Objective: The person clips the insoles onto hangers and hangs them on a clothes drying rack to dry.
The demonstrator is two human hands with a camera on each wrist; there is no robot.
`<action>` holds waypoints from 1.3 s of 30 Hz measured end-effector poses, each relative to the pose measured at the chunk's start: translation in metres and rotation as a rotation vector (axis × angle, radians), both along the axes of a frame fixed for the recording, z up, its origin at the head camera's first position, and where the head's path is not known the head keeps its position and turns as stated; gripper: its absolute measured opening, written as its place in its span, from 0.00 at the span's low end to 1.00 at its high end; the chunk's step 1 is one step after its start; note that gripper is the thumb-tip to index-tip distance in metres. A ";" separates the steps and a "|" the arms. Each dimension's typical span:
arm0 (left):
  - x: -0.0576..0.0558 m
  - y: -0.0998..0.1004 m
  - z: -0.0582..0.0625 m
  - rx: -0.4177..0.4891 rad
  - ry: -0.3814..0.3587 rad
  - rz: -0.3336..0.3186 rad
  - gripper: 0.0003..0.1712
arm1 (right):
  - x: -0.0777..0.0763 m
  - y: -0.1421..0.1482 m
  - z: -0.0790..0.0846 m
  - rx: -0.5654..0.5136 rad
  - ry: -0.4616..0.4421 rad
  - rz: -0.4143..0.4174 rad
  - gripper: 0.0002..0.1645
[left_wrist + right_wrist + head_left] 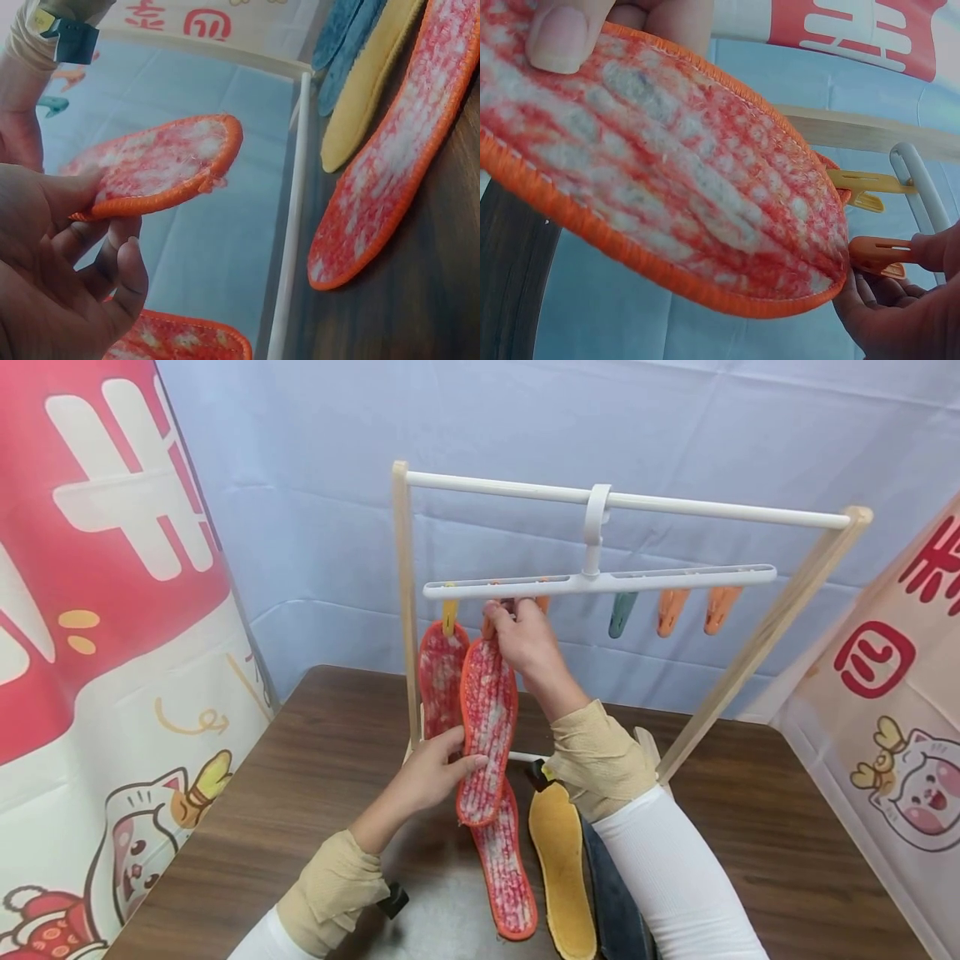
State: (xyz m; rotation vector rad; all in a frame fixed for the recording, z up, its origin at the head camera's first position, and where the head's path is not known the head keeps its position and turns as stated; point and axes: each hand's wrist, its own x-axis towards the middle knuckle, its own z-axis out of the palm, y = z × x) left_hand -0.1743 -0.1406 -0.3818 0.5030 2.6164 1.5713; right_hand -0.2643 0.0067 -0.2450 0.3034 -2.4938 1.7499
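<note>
A red and white insole (pixel 489 727) with orange edging hangs tilted below the white clip hanger (pixel 525 587). My left hand (pixel 431 774) pinches it along its lower half, thumb on the front face and fingers behind. Up at the hanger, my right hand (pixel 528 639) pinches an orange clip (pixel 881 253) between thumb and fingers, the clip's tip right at the insole's top edge. Beside it, a matching insole (pixel 442 672) hangs from a yellow clip (pixel 449 617). A third red insole (pixel 507 877) lies on the table below.
A yellow insole (pixel 562 868) and dark blue insoles (pixel 615 885) lie at the right on the wooden table (pixel 247 843). The hanger hooks over the rack's white bar (pixel 495 487). A green clip (pixel 622 614) and more orange clips (pixel 672 612) hang at its right. Wooden posts (pixel 765 643) flank it.
</note>
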 end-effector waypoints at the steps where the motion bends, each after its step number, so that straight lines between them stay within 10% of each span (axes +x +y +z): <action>1: 0.000 0.000 -0.001 0.005 -0.003 0.001 0.16 | 0.000 0.000 0.000 -0.004 -0.002 -0.002 0.14; 39: -0.011 -0.002 0.002 -0.004 0.004 0.027 0.13 | -0.003 0.002 -0.006 -0.041 0.028 0.049 0.16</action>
